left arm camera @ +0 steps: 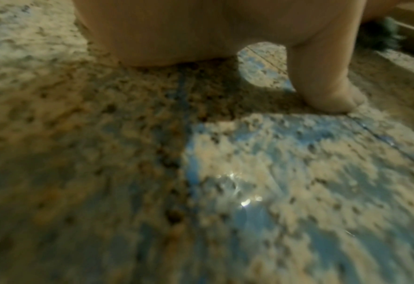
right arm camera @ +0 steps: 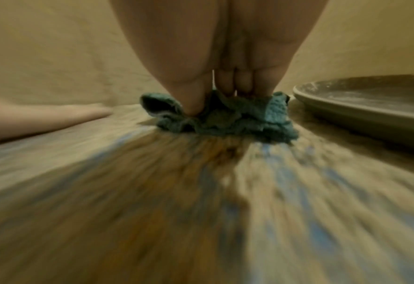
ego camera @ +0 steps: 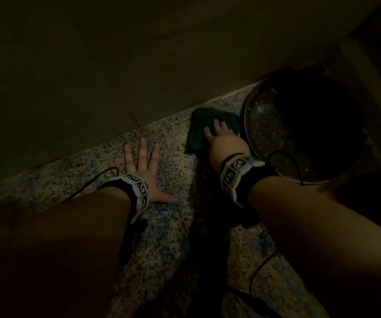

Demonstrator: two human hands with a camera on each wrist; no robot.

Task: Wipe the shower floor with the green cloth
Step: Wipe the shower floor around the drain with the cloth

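On the speckled, wet-looking stone shower floor (ego camera: 166,143), the left hand (ego camera: 142,167) lies flat nearest, fingers straight and spread. Farther on, the right hand (ego camera: 221,138) presses the rumpled green cloth (ego camera: 198,131) down, fingers (right arm camera: 243,82) straight and close together. The cloth's long axis runs toward the beige wall (ego camera: 93,76) just behind it. A round grey metal basin (ego camera: 260,125) crowds the cloth's right edge.
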